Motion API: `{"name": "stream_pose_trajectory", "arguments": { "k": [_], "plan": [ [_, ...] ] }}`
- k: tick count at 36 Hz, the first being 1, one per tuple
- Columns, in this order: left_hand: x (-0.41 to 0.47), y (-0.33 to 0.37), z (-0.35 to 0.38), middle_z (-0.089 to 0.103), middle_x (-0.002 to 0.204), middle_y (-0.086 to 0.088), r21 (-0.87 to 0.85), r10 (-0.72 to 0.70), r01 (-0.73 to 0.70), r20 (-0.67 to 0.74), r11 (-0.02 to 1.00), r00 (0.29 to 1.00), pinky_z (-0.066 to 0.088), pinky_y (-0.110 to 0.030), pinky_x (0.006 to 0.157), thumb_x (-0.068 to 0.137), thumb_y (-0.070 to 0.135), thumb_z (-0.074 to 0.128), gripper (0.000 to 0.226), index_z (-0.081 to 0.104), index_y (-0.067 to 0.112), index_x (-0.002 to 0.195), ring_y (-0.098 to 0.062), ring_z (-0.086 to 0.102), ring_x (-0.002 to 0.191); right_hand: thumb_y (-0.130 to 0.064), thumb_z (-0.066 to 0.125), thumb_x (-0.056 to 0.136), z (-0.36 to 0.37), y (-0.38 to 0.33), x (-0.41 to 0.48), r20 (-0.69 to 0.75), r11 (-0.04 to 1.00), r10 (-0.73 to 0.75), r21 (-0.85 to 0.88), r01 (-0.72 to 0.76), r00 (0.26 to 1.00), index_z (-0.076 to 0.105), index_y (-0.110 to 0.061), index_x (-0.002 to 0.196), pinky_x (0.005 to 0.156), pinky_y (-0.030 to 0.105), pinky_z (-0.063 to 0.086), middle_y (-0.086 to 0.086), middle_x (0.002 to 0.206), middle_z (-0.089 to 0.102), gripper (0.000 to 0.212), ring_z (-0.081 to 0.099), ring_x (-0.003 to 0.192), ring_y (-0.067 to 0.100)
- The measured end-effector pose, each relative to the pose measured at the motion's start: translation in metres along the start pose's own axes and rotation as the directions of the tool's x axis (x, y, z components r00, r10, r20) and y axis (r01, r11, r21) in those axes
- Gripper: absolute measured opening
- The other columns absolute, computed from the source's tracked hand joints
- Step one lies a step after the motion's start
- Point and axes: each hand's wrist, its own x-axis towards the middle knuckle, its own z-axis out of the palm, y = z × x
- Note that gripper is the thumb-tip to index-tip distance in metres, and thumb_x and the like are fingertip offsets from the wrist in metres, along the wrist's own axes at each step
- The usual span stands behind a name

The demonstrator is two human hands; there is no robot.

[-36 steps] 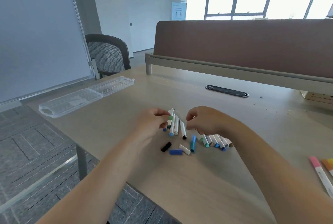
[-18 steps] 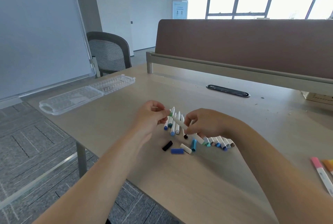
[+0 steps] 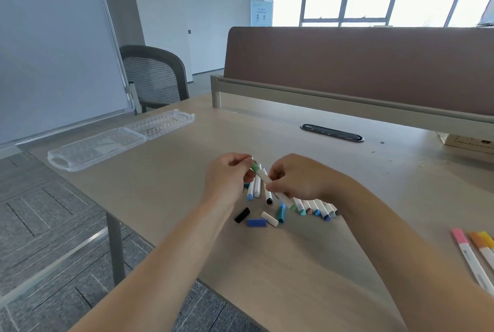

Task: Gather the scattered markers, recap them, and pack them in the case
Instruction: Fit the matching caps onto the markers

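Both hands hold one white marker [image 3: 263, 175] above the desk. My left hand [image 3: 227, 178] pinches its green cap [image 3: 255, 166] at the upper end, and my right hand [image 3: 296, 179] grips the barrel lower down. Under the hands lie several white markers [image 3: 254, 190], and a row of capped ones [image 3: 315, 207] shows to the right. Loose caps lie in front: a black cap [image 3: 242, 214], a blue cap [image 3: 256, 222], a white cap [image 3: 270, 218] and a teal cap [image 3: 281, 212]. The clear plastic case [image 3: 117, 139] lies open at the far left of the desk.
Pink, orange and yellow markers [image 3: 475, 254] lie at the desk's right edge. A brown partition [image 3: 361, 64] stands along the back, with a black cable slot [image 3: 331, 132] in front of it. A mesh chair [image 3: 155, 77] and a whiteboard [image 3: 53, 43] stand on the left.
My right hand picked a white marker out of the pile and lifted it. My left hand brought the green cap to the marker's upper end.
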Motion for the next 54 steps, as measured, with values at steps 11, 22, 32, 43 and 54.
{"name": "stream_pose_trajectory", "arguments": {
  "k": [11, 22, 32, 43, 54],
  "plan": [
    [-0.005, 0.002, 0.002, 0.064, 0.088, 0.003, 0.38, 0.04, -0.104, 0.171, 0.919, 0.984, 0.056, -0.037, 0.071, 0.093, 0.022, 0.058, 0.012, 0.061, 0.023, 0.105, -0.015, 0.061, 0.066, -0.026, 0.067, 0.089, 0.008, 0.025, 0.019, -0.118, 0.949, 0.247, -0.171, -0.265, 0.962, 0.062, 0.001, 0.074, 0.057, 0.026, 0.038, 0.007, 0.065, 0.048, 0.031, 0.047, 0.061, 0.018],
    [-0.001, -0.004, -0.019, 0.068, 0.084, 0.0, 0.577, -0.007, -0.133, 0.234, 0.806, 0.972, 0.05, -0.035, 0.076, 0.091, 0.026, 0.06, 0.011, 0.062, 0.028, 0.081, -0.018, 0.062, 0.076, -0.008, 0.06, 0.087, 0.023, 0.031, 0.028, -0.225, 0.902, 0.297, -0.254, -0.351, 0.928, 0.049, -0.013, 0.082, 0.05, 0.025, 0.033, 0.003, 0.076, 0.05, 0.013, 0.045, 0.063, 0.015],
    [-0.007, -0.006, -0.035, 0.058, 0.079, 0.005, 0.719, -0.102, -0.139, 0.282, 0.681, 0.954, 0.035, -0.025, 0.059, 0.089, 0.033, 0.066, 0.017, 0.064, 0.017, 0.091, -0.011, 0.05, 0.07, -0.004, 0.05, 0.087, 0.023, 0.013, 0.03, -0.273, 0.915, 0.264, -0.234, -0.33, 0.925, 0.058, -0.009, 0.082, 0.055, 0.025, 0.04, 0.005, 0.081, 0.056, 0.011, 0.051, 0.067, 0.02],
    [-0.015, 0.009, -0.046, 0.058, 0.077, 0.004, 0.767, -0.218, -0.229, 0.431, 0.599, 0.875, 0.034, -0.024, 0.056, 0.08, 0.033, 0.075, 0.024, 0.07, 0.012, 0.091, -0.013, 0.05, 0.069, -0.005, 0.055, 0.09, 0.034, -0.025, 0.053, -0.149, 0.872, 0.333, -0.326, -0.364, 0.931, 0.044, -0.013, 0.069, 0.069, 0.027, 0.043, 0.002, 0.071, 0.046, 0.025, 0.052, 0.079, 0.02],
    [-0.018, 0.003, -0.039, 0.058, 0.074, -0.006, 0.834, -0.153, -0.275, 0.388, 0.479, 0.909, 0.031, -0.028, 0.052, 0.088, 0.027, 0.061, 0.023, 0.07, 0.005, 0.088, -0.019, 0.049, 0.064, -0.009, 0.057, 0.085, 0.025, -0.017, 0.044, -0.165, 0.913, 0.318, -0.213, -0.348, 0.934, 0.041, -0.012, 0.064, 0.048, 0.026, 0.029, 0.002, 0.062, 0.038, 0.026, 0.037, 0.054, 0.016]
  ]
}}
